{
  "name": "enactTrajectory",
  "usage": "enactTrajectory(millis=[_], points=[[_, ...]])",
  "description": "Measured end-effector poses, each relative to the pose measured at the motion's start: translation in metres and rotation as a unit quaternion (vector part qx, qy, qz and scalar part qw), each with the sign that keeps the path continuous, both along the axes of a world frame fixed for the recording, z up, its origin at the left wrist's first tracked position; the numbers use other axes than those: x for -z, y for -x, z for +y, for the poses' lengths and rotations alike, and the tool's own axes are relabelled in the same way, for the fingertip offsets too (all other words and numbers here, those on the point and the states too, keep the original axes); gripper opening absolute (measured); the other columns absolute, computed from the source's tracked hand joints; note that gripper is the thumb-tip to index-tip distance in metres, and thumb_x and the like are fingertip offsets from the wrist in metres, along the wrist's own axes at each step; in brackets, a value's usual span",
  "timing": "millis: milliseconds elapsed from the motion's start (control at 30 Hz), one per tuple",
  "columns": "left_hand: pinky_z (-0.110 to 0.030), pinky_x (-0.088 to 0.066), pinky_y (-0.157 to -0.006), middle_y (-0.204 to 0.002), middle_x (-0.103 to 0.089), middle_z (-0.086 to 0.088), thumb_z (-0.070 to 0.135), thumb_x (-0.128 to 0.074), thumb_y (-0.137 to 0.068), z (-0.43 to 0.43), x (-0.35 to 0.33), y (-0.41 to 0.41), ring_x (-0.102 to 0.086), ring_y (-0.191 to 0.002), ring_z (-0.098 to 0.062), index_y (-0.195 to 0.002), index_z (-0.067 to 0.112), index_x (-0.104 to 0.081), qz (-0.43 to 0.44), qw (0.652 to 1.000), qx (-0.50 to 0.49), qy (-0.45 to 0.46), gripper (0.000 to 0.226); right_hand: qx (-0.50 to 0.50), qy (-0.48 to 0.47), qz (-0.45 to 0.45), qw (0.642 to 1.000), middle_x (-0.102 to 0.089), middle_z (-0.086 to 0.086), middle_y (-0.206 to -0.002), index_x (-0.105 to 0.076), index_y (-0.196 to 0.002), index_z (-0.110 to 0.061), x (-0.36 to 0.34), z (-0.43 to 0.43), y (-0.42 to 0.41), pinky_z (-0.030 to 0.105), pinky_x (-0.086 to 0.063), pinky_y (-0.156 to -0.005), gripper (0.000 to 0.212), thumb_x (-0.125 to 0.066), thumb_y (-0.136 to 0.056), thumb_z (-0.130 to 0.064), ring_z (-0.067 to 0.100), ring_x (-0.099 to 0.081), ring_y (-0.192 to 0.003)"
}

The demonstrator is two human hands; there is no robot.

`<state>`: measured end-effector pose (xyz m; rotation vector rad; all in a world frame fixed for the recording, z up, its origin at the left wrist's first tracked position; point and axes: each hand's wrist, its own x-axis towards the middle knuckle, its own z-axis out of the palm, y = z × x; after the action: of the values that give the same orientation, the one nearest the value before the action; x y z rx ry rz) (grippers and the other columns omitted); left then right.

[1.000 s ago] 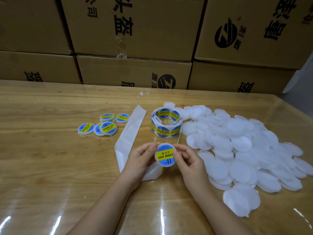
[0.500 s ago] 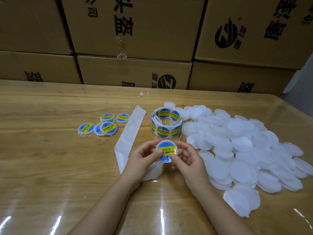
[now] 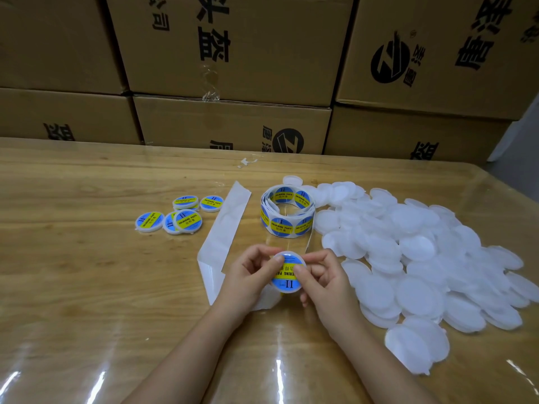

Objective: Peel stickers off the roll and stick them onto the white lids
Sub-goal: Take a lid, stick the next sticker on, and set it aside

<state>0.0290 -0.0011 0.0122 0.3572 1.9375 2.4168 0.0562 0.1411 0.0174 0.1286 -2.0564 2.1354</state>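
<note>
A: Where is the lid?
B: Between both hands — left hand (image 3: pixel 253 275) and right hand (image 3: pixel 322 282) pinch the stickered lid (image 3: pixel 287 272) at its rim, thumbs pressing on the sticker.
A: Free room?
B: Bare desk (image 3: pixel 73 287) left; white lids (image 3: pixel 414 252) crowd the right edge, the sticker roll (image 3: pixel 287 212) behind.

Sticker roll (image 3: pixel 287 212): loose coil standing on edge, round blue-and-yellow stickers facing outward. Held lid (image 3: pixel 288 272): white, round, tilted toward the camera, one sticker applied. Unlabelled white lids (image 3: pixel 420 258): overlapping heap, right of the roll. Labelled lids (image 3: pixel 178 215): five, clustered left of the roll.
</note>
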Motion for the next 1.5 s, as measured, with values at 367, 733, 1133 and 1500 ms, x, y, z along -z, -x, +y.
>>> enactTrajectory(millis=[367,733,1133,1500], points=[[-0.016,-0.044,-0.053,-0.052,-0.047,0.005,0.027,-0.067,-0.072,0.003,0.001,-0.001,-0.049,-0.054,-0.006,-0.063,0.025,-0.063,0.032,0.998,-0.022,0.04,0.01,0.006,-0.055,-0.029,0.998,-0.055,-0.001,-0.048,-0.041,-0.079,-0.011,0.0,-0.004,-0.005,0.017,-0.031,-0.037,0.024,-0.063,-0.089,-0.014,0.009,-0.04,-0.037],[-0.02,-0.049,-0.06,-0.062,-0.061,-0.003,0.029,-0.064,-0.077,0.005,0.005,-0.002,-0.059,-0.063,-0.008,-0.071,0.014,-0.063,0.047,0.995,-0.041,0.074,0.016,0.002,-0.071,-0.036,0.997,-0.055,-0.004,-0.05,-0.044,-0.081,-0.01,0.0,-0.002,-0.004,0.018,-0.034,-0.039,0.02,-0.052,-0.096,-0.02,0.009,-0.042,-0.039],[-0.016,-0.049,-0.066,-0.063,-0.061,0.012,0.02,-0.071,-0.082,0.001,0.009,0.0,-0.06,-0.068,-0.002,-0.089,0.03,-0.067,0.05,0.991,-0.025,0.118,0.013,-0.023,-0.031,-0.041,0.998,-0.066,-0.003,-0.065,-0.054,-0.099,-0.015,0.004,0.002,0.003,0.019,-0.04,-0.044,0.007,-0.053,-0.095,-0.009,0.008,-0.048,-0.046],[-0.018,-0.047,-0.06,-0.065,-0.063,0.01,0.032,-0.062,-0.078,0.001,0.009,0.003,-0.056,-0.065,-0.003,-0.078,0.04,-0.065,0.047,0.991,-0.068,0.107,0.008,-0.112,-0.003,-0.049,0.992,-0.073,0.005,-0.099,-0.055,-0.115,-0.016,0.002,0.002,0.001,0.026,-0.053,-0.073,0.039,-0.059,-0.086,0.01,0.013,-0.068,-0.089]])
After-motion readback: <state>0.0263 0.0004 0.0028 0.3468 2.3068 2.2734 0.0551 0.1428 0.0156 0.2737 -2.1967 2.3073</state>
